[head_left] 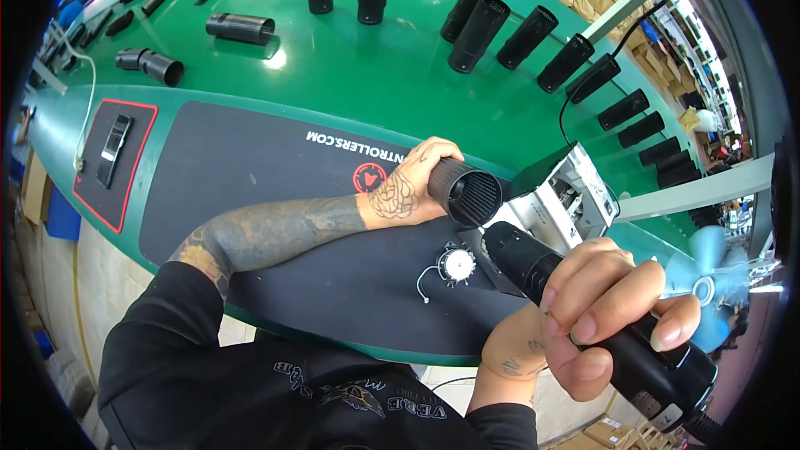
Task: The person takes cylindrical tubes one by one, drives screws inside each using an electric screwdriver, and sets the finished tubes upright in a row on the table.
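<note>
Tube (463, 190) — black and ribbed inside — sits in our left hand (408, 187), fingers wrapped tight round it, over the dark mat (250, 183). Our right hand (604, 308) grips a black dryer body (583, 317), its round end near the tube's open mouth. Just below them a small motor part (455, 264) with a white wire lies on the mat — more tubes (479, 29) lie on the green table (367, 75).

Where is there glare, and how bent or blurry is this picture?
Head view: a bright glare spot on the green table beside a black tube; fisheye bends the table edge, dark corners ring the frame; the left hand and right hand are sharp, the far right rim washed out and soft.
</note>
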{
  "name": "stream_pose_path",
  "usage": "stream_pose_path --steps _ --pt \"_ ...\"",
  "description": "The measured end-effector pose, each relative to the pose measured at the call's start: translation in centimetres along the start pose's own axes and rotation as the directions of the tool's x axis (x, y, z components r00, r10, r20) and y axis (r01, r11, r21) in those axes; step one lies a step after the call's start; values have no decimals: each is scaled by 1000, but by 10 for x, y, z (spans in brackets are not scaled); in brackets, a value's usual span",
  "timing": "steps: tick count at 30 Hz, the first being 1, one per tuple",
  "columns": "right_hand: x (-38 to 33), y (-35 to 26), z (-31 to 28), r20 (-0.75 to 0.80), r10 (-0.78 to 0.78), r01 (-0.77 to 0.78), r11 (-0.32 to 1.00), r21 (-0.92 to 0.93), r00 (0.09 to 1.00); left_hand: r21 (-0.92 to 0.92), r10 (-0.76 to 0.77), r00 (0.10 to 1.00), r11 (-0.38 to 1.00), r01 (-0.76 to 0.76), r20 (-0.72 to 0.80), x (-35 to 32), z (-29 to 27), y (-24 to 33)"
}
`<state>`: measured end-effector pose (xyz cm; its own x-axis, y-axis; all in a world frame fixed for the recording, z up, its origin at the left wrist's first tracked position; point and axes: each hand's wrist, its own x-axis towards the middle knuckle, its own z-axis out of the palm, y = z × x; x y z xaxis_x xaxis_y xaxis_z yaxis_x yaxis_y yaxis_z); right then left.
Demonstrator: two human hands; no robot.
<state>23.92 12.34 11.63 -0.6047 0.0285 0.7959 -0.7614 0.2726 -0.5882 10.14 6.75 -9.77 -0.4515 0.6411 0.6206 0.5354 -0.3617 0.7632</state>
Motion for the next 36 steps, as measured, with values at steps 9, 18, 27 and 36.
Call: stream_pose_path --steps 9,18,27,36 --pt "1 -31 3 -287 -153 143 988 -54 946 506 -97 897 849 -151 430 63 -81 19" --pt "-24 -105 -54 -361 -324 442 838 320 875 631 -487 873 673 386 -15 87 -241 -15" --pt "-9 -85 -67 -179 -154 204 930 307 972 323 -483 767 710 626 -423 182 -235 -235" --pt "-39 -90 -107 -174 86 -99 993 -69 981 220 -443 791 796 563 -423 188 -135 -235"
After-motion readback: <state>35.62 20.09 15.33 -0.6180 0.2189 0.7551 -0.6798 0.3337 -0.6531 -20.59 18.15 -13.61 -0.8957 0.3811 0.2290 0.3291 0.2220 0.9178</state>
